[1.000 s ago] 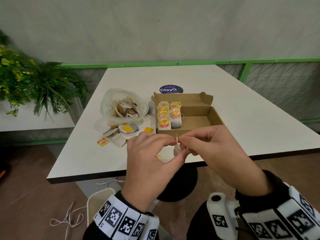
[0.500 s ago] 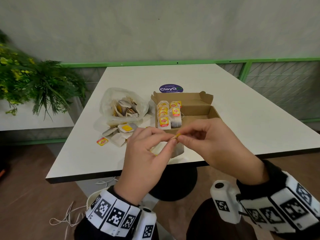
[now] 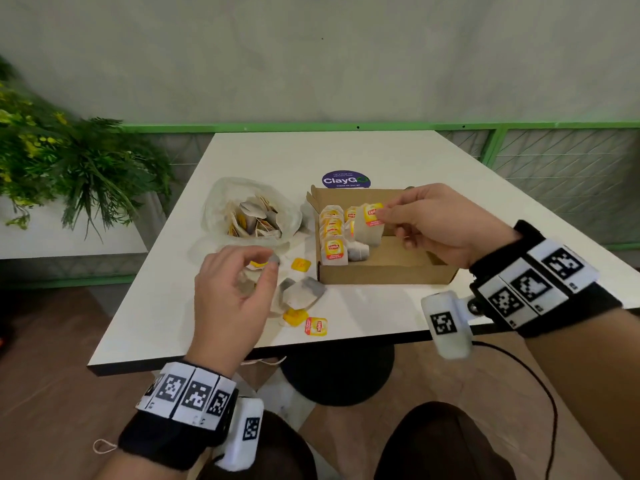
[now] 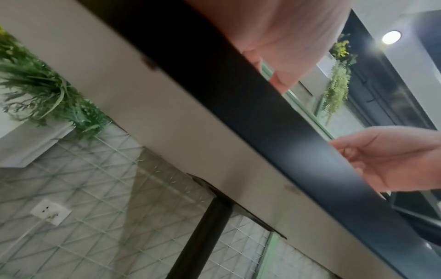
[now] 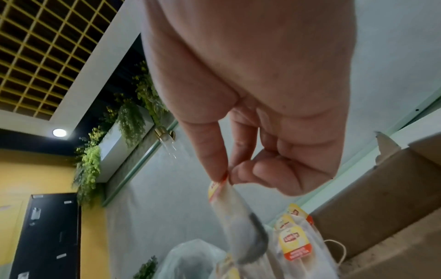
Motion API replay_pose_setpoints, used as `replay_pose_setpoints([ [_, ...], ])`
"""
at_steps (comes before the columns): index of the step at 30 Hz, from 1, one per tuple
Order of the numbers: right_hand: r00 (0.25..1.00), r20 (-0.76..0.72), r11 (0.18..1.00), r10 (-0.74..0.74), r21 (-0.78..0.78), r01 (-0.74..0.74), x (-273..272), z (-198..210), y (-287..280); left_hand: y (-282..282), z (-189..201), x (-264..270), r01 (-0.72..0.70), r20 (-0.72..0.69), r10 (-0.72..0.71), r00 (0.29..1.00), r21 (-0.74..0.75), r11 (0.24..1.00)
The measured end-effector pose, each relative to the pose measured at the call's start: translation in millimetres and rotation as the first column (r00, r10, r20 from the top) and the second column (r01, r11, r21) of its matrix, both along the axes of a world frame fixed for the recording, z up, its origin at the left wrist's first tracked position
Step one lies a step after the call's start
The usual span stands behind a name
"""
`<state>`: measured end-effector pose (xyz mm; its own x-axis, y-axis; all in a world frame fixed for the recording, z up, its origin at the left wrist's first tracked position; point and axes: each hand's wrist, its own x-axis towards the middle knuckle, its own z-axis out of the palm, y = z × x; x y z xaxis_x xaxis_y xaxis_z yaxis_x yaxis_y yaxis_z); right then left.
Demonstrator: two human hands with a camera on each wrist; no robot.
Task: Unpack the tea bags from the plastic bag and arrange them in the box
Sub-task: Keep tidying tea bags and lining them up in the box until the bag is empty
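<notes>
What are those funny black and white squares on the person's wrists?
Both bare hands, left hand and right hand, wear black fabric wristbands ringed with white tiles printed with black square codes. A small white box-shaped camera, also carrying a code, is fixed to each wrist. A thin black cable trails from the right one.

The right hand (image 3: 436, 226) is raised, palm turned down, with thumb and index finger pinched together on a tea bag (image 3: 370, 223); the other fingers are curled under the palm. The left hand (image 3: 232, 296) is lower and nearer the body, fingers loosely bent, thumb and index finger close together, holding nothing.
</notes>
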<state>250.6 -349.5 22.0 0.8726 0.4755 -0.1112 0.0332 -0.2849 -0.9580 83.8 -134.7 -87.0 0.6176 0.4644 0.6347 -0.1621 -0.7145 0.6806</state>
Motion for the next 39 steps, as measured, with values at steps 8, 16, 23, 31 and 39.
replay_pose_setpoints([
  [8, 0.996, -0.079, 0.974, 0.028, -0.220, -0.045, 24.1, -24.8, 15.3, -0.7, -3.9, 0.8, -0.049, 0.015, 0.048, 0.999, 0.071, 0.996],
  [16, 0.997, 0.059, 0.947, -0.059, -0.312, 0.074, 35.6, -43.6, 28.7, -1.0, -8.2, 2.3, -0.068, -0.013, 0.070, 0.997, 0.105, 0.992],
  [23, 0.982, 0.162, 0.879, 0.094, -0.477, -0.006, 17.9, -36.1, 20.5, -2.7, -8.2, 2.8, -0.075, -0.016, 0.079, 0.997, 0.154, 0.985],
  [31, 0.914, 0.277, 0.702, 0.298, -0.712, -0.013, 14.6, -42.4, 39.2, -5.3, -7.3, 1.2, -0.075, -0.027, 0.081, 0.996, 0.179, 0.981],
  [39, 0.910, 0.303, 0.645, 0.282, -0.762, 0.054, 22.8, -47.7, 45.3, -10.3, 0.8, -6.3, 0.141, -0.200, -0.087, 0.976, 0.275, 0.951],
])
